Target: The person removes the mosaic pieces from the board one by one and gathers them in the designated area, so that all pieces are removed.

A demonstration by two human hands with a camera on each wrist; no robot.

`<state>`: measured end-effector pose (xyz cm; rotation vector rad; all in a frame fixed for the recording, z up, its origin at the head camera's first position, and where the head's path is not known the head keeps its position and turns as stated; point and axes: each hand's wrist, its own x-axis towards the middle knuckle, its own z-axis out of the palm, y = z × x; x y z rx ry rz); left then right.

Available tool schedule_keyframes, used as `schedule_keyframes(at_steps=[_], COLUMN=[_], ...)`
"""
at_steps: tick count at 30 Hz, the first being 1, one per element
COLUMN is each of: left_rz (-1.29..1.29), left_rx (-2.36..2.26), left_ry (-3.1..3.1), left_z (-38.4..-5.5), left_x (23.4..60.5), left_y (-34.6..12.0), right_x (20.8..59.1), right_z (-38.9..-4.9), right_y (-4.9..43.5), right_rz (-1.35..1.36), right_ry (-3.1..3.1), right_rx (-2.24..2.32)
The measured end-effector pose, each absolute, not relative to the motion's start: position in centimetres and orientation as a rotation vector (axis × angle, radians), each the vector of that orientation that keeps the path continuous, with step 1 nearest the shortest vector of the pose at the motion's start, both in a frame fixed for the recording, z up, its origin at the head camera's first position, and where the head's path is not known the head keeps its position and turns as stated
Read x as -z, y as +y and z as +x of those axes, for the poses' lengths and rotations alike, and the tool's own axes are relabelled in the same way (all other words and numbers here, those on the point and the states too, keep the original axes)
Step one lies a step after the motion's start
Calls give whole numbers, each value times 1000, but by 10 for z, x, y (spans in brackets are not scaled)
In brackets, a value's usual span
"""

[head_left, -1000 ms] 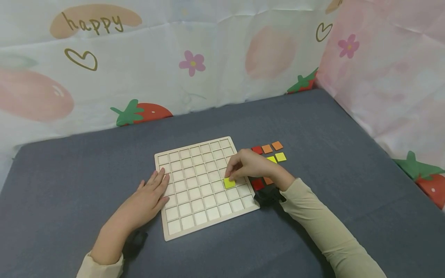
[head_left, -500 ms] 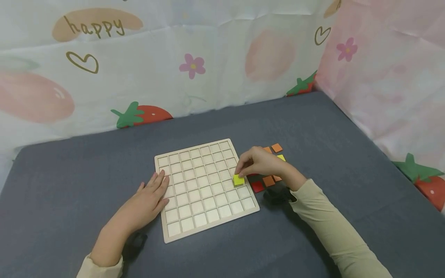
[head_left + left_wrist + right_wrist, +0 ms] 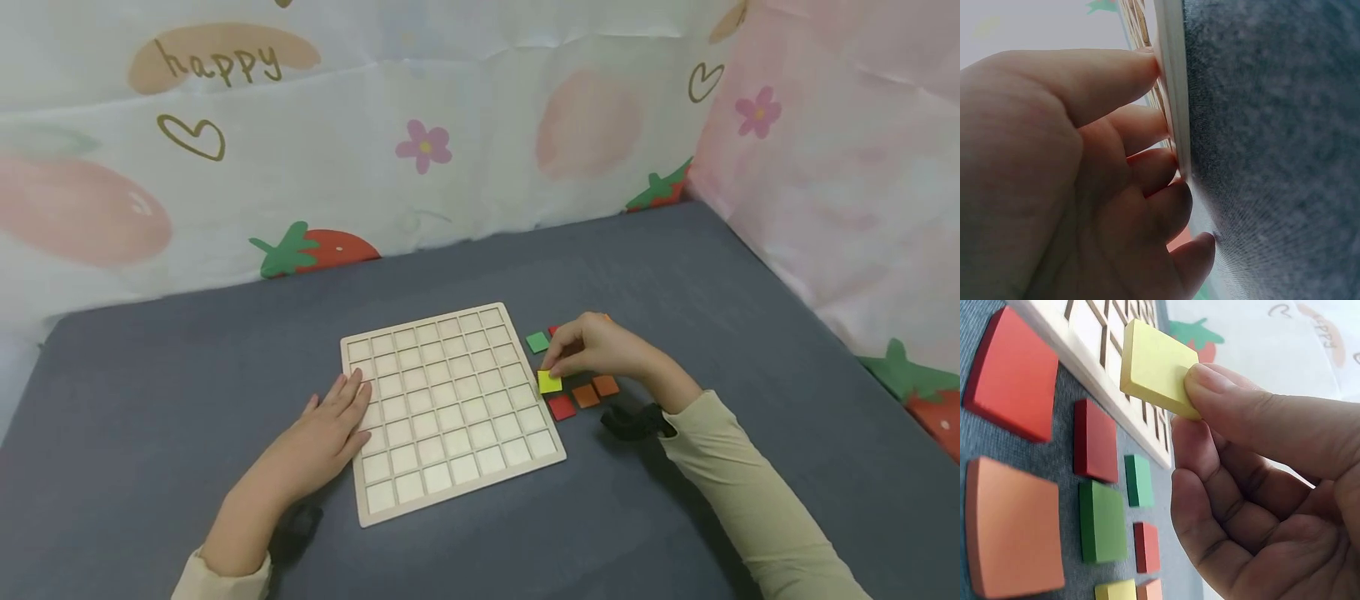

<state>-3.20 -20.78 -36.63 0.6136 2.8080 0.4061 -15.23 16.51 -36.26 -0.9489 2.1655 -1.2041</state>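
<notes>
A pale wooden grid board [image 3: 450, 411] lies on the dark cloth, its square cells bare. My left hand [image 3: 318, 437] rests along the board's left edge with fingers extended; the left wrist view shows the fingertips [image 3: 1147, 65] at the edge. Between thumb and fingers my right hand [image 3: 603, 346] pinches a yellow square tile [image 3: 550, 382], also seen in the right wrist view [image 3: 1159, 369]. The tile is raised, close to the board's right edge. Below it lie a red tile [image 3: 1013, 375], an orange tile [image 3: 1015, 528] and a green tile [image 3: 1104, 522].
More tiles lie right of the board, among them a green tile [image 3: 537, 342] and a red tile [image 3: 562, 407]; my right hand hides some in the head view. A dark grey cloth [image 3: 187, 358] covers the table. A printed curtain [image 3: 480, 108] stands behind.
My right hand has carried the yellow tile rightward, from over the board's cells to its right edge beside the loose tiles. My left hand stays on the board's left edge.
</notes>
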Motion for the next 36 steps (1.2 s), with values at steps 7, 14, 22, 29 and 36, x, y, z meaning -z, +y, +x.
schedule_keyframes(at_steps=[7, 14, 22, 29, 36], left_rz=[609, 604, 596, 606, 583], left_rx=[-402, -406, -391, -407, -399], left_ry=[2812, 2823, 2828, 2826, 2820], left_z=[-32, -30, -30, -31, -30], left_x=[366, 366, 366, 363, 363], left_y=[-206, -206, -208, -206, -206], right_x=[363, 363, 361, 360, 361], right_z=[-152, -152, -154, -155, -158], right_y=[173, 177, 180, 188, 194], right_rz=[-939, -907, -898, -882, -867], right_ry=[2214, 2223, 2199, 2229, 2216], right_rx=[1167, 1158, 1181, 1168, 1167])
